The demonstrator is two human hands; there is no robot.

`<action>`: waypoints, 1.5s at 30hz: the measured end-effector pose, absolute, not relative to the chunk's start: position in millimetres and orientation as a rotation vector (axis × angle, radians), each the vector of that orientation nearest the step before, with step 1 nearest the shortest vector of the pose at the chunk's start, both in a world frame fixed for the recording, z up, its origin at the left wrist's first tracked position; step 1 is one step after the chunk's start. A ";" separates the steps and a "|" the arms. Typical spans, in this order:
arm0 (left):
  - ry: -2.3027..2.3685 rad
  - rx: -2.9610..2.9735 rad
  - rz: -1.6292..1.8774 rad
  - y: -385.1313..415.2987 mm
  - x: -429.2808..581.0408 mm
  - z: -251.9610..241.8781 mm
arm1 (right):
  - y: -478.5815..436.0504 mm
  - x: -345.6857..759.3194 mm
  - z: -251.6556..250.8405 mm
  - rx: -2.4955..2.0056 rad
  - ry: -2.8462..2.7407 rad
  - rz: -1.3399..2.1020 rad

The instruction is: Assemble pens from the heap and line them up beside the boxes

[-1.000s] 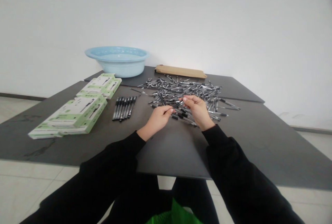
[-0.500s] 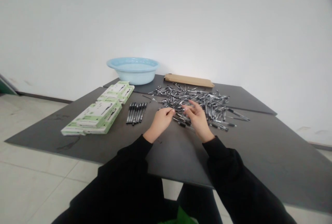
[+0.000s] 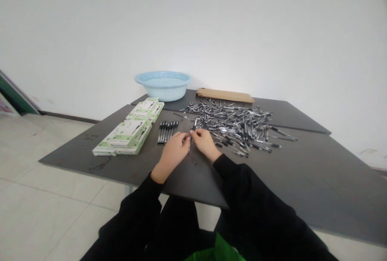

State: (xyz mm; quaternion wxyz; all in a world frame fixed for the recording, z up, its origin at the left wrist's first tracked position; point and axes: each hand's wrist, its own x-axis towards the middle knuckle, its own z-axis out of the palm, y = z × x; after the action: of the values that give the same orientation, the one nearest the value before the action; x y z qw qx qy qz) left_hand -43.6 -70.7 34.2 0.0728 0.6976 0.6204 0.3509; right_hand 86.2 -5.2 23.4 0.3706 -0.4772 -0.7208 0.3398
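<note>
A black-and-clear pen point(image 3: 195, 123) stands nearly upright in the picture between my two hands. My right hand point(image 3: 205, 143) pinches it with thumb and finger around its middle. The curled fingers of my left hand point(image 3: 174, 149) close on its lower part, which they partly hide. Just beyond my left hand lies a row of several capped pens point(image 3: 168, 130), side by side; the hand covers some of their near ends. A large loose pile of pens point(image 3: 238, 123) spreads behind and to the right of my right hand.
Green-and-white pen boxes point(image 3: 128, 134) are stacked at the left of the dark table point(image 3: 266, 188). At the back stand a light blue basin point(image 3: 163, 88) and a flat brown cardboard piece point(image 3: 225, 95), close to the white wall point(image 3: 242, 23).
My right hand has moved left and closed on the pen, its fingers spread before. The pen has turned more upright. My left hand has come lower and nearer the row, and the view has shifted left.
</note>
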 end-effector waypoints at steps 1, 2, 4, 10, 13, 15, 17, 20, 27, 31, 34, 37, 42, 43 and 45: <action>1.955 2.044 1.140 -71.0 -54.6 34.1 | -2.9 79.4 22.6 -1.303 -1.866 0.880; 2.061 1.996 1.222 -70.6 -66.3 34.0 | -0.5 72.5 21.8 -1.356 -1.887 0.907; 2.209 2.001 1.290 -67.5 -90.8 33.1 | 5.1 58.8 20.5 -1.397 -1.943 0.988; 2.172 2.168 0.974 -45.8 -141.7 12.9 | 34.2 26.6 19.0 -1.473 -1.967 1.070; 2.170 2.223 0.734 -41.8 -142.9 -3.1 | 48.9 16.5 18.3 -1.495 -1.953 1.110; 2.203 2.260 0.633 -43.1 -138.2 -9.9 | 55.7 11.1 16.6 -1.502 -1.944 1.115; 2.225 2.249 0.535 -45.4 -133.0 -12.1 | 60.1 6.9 13.8 -1.503 -1.937 1.102; 2.239 2.228 0.433 -47.8 -128.6 -9.6 | 64.2 4.1 8.1 -1.494 -1.920 1.087; 2.262 2.204 0.438 -48.8 -128.6 -4.9 | 63.0 7.9 -0.9 -1.414 -1.867 1.097; 2.247 2.227 0.413 -49.2 -128.2 -4.9 | 60.1 8.9 -0.7 -1.378 -1.888 1.141; 2.243 2.230 0.413 -49.0 -128.0 -5.6 | 59.7 9.2 -1.6 -1.363 -1.901 1.152; 2.239 2.221 0.471 -47.0 -129.7 -7.4 | 59.9 9.6 -4.2 -1.339 -1.909 1.152; 2.395 2.086 0.911 -40.8 -137.6 -8.4 | 60.1 10.1 -7.9 -1.334 -1.915 1.171; 2.418 2.059 0.943 -40.1 -138.8 -8.0 | 59.9 10.2 -8.3 -1.336 -1.916 1.175; 2.436 2.047 0.876 -39.9 -139.8 -6.6 | 59.3 10.4 -8.9 -1.335 -1.920 1.181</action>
State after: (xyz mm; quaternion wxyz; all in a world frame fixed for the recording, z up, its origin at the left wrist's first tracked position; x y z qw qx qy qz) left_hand -139.8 -39.9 -6.6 -0.0790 0.6183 0.7358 0.2646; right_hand 10.4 59.3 -8.9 0.2581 -0.4923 -0.7081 0.4354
